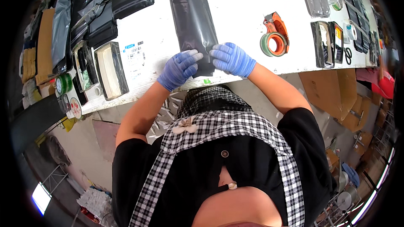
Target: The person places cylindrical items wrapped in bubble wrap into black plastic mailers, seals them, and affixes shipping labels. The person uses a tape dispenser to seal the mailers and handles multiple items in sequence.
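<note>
In the head view, with clock directions read from the middle of the picture, a long dark grey plastic bag [191,21] lies at 12 o'clock on the white tabletop [240,8]. Its near end lies close to the tabletop's front edge, and its far end runs out of the top of the picture. The left hand [181,68], at 11 o'clock, and the right hand [232,59], at 1 o'clock, wear blue gloves. They are slightly apart, with curled fingers touching opposite sides of the bag near its close end. The thumbs are hidden, so I cannot tell whether either hand is clamped on the plastic.

A small green scrap [206,81] sits at the tabletop's edge, just beside the bag's near end. Between 1 and 2 o'clock lies an orange tape dispenser [283,33] with a green-edged roll. Farther out, between 2 and 3 o'clock, are black-handled scissors [348,55]. Toward 10 o'clock a printed label [134,56] lies flat; past it, between 9 and 10, is an open box [111,70] with dark sides. A stack of black bags [92,12] lies between 10 and 11. At 9 o'clock is a green tape roll [64,83]. Below the tabletop, at 3 o'clock, stands a cardboard box [330,90].
</note>
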`<act>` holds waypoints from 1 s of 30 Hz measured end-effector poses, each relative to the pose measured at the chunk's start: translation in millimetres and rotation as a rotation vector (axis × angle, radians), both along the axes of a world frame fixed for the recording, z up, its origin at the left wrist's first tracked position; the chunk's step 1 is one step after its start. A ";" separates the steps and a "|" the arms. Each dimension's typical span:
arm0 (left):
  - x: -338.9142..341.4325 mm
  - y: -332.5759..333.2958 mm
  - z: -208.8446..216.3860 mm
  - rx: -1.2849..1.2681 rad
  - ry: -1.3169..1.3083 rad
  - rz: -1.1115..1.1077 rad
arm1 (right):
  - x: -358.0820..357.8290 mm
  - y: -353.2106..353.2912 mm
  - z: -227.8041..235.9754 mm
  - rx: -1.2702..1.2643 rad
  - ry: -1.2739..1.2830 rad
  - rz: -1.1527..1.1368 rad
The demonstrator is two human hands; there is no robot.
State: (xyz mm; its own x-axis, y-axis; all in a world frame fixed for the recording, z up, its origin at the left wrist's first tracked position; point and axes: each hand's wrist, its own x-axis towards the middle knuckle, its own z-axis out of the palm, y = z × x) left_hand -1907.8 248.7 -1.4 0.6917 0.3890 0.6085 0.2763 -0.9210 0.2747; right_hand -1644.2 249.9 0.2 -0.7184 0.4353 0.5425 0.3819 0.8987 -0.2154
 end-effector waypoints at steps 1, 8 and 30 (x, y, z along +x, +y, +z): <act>-0.2 -7.4 0.1 -0.048 -0.041 0.042 | -3.5 0.8 2.1 -0.019 -0.003 0.064; 21.8 -125.1 1.0 -1.119 -0.653 0.496 | 2.3 -110.9 0.2 -1.112 0.684 -0.510; -69.7 -85.8 27.9 -0.187 0.691 1.200 | 26.4 -122.4 -3.7 -1.184 0.805 -0.743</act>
